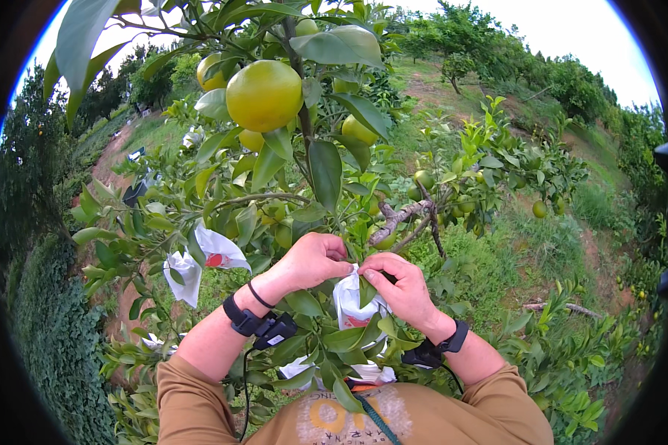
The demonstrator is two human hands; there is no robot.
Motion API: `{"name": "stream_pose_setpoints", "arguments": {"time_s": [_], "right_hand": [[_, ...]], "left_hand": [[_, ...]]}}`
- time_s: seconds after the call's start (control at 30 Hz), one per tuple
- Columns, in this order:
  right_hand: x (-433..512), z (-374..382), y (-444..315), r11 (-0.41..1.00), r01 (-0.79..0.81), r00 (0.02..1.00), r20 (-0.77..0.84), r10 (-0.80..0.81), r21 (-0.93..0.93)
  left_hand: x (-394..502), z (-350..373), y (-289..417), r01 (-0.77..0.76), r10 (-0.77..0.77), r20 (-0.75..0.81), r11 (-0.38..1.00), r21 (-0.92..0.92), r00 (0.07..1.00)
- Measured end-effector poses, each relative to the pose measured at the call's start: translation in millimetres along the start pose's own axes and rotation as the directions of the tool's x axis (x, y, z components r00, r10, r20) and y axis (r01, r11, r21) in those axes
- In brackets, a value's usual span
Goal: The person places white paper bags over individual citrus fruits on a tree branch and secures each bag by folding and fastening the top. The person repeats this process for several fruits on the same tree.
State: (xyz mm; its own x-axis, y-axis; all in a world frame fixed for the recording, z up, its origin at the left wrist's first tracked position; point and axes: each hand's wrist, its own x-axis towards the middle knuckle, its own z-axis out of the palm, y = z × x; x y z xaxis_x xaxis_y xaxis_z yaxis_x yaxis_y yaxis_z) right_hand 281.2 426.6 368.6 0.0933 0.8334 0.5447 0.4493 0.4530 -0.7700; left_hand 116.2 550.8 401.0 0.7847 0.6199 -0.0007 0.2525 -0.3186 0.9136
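A white fruit bag (349,300) with a red print hangs among citrus leaves in front of my chest. Both hands meet at its gathered top. My left hand (310,260) pinches the left side of the bag's neck between thumb and fingers. On the right side of that neck, my right hand (398,283) has its thumb and forefinger closed, with a leaf just below. The bag's contents are hidden. Above my hands hangs a large yellow-green citrus fruit (264,95), uncovered.
Two white bags (185,275) (218,250) hang on the tree at left. More white bags (370,374) lie close to my chest. A bare, rough branch stub (401,217) juts out beyond my right hand, and a leafy branch (267,196) crosses above my left hand.
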Motion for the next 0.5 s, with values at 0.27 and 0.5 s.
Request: {"name": "stream_pose_setpoints", "arguments": {"time_s": [0.27,0.5], "right_hand": [[12,5,-7,0.952,-0.189,0.982,-0.059,0.180,-0.241],[14,12,-13,0.814,-0.049,0.993,-0.115,-0.022,-0.579]], "left_hand": [[-4,15,-9,-0.169,0.182,-0.089,0.976,0.141,0.979],[0,14,-10,-0.168,0.185,-0.105,0.975,0.147,0.977]]}}
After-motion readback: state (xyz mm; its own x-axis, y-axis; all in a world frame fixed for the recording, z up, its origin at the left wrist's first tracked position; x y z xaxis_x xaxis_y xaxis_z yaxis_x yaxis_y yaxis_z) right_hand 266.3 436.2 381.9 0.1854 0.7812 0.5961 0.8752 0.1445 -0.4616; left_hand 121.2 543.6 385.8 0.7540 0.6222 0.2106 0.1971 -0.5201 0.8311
